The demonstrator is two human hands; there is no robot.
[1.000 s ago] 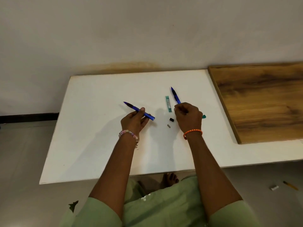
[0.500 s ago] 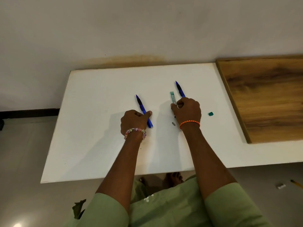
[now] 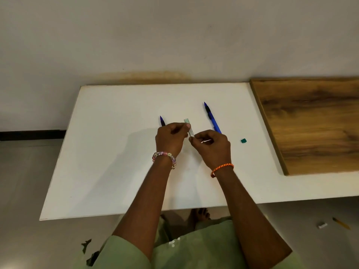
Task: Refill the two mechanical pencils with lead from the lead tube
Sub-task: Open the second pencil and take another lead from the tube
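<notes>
just above the table, left hand [image 3: 171, 139] and right hand [image 3: 210, 145] both pinch the lead tube [image 3: 188, 127] between them.

A flat white rectangular tabletop [image 3: 108, 152] stands against the wall. On it lie two blue mechanical pencils: the left one [image 3: 162, 121] shows only its dark tip end, the right one [image 3: 212, 119] lies angled, tip toward the wall. A small green cap-like piece [image 3: 243, 140] sits apart to the right, possibly the tube's lid. A brown wood-grain board [image 3: 310, 123] rests on the table's right part.
</notes>
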